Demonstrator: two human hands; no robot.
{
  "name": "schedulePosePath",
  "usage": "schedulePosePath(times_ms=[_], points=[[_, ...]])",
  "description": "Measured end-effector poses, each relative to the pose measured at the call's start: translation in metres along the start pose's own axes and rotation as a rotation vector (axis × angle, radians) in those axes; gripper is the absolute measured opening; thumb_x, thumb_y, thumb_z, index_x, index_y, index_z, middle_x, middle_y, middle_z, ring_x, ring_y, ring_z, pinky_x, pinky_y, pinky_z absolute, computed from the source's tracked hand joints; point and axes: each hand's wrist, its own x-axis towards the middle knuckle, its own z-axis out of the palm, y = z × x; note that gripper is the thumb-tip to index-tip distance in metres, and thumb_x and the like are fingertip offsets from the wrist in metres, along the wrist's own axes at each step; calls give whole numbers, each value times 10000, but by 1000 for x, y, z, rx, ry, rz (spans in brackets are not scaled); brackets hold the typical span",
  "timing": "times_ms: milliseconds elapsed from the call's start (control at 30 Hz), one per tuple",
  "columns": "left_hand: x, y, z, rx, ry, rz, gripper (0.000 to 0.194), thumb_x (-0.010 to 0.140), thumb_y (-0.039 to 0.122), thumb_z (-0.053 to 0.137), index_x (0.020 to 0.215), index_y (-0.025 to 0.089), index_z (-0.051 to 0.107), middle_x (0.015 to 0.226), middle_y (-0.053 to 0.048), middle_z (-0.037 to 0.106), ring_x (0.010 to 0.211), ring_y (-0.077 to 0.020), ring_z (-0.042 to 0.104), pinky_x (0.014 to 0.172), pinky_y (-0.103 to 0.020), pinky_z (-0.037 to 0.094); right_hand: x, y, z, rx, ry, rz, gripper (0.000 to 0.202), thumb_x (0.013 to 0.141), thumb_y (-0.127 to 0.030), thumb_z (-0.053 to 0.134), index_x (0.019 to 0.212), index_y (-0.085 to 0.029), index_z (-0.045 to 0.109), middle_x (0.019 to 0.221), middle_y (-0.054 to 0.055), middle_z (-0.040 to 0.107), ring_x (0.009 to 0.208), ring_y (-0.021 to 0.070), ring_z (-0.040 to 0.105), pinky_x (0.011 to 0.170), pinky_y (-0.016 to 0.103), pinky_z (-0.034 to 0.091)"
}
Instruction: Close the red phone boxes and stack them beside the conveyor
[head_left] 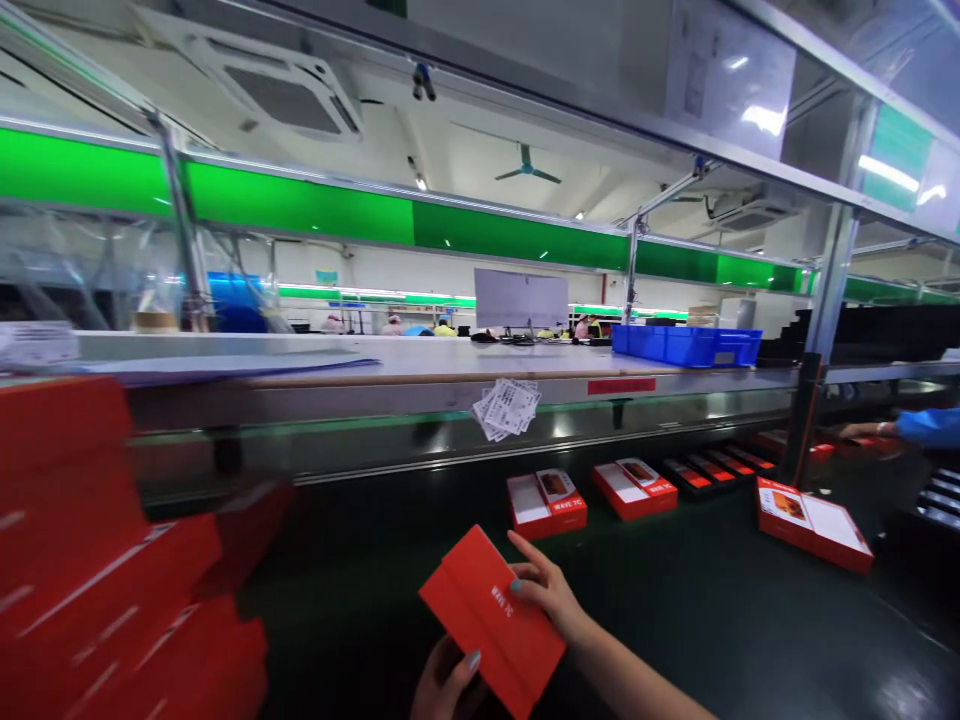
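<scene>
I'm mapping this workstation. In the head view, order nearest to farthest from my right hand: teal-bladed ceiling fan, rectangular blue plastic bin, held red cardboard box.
1. Red cardboard box: touching your right hand.
2. Blue plastic bin: ahead, right, on the white shelf.
3. Teal ceiling fan: high, beyond the shelf.

We held a flat red box (480, 590) aslant above the dark work surface (675, 620), one corner pointing away from us. We saw white "WAVE 7C" lettering slanting down its face near the upper right edge, and a straight seam running lengthwise along the opposite side, its contents hidden.
</scene>
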Motion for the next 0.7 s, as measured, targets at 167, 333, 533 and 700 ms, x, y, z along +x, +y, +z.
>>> schedulePosePath(times_ms=[167,333,533,700], points=[[-16,2,9,-57,-57,-11,701,499,500,960,1070,204,682,1199,-134,683,1221,-417,604,873,-442,596,-15,3,-4,-20,48,6,888,741,-568,842,1501,-256,506,1145,82,714,1078,316,671,959,420,477],[-16,1,11,-101,-158,62,671,551,516,951,1085,189,708,1259,-182,652,1233,-407,595,949,-447,569,-23,12,-13,-16,125,4,905,796,-578,802,1561,-295,410,1300,110,667,1196,355,637,1033,466,473],[-9,2,10,-58,-163,86,785,436,506,1002,1076,183,681,1235,-211,648,1192,-429,610,1008,-478,537,-32,9,-9,109,103,12,964,755,-537,854,1565,-290,391,1340,129,647,1172,364,651,1009,475,508],[-17,5,2,-90,-89,50,756,592,510,946,1191,203,601,1266,-159,628,1246,-399,576,963,-488,564,-30,-17,-34,217,527,233,954,705,-677,818,1445,-145,539,979,113,744,781,282,696,701,370,582]])
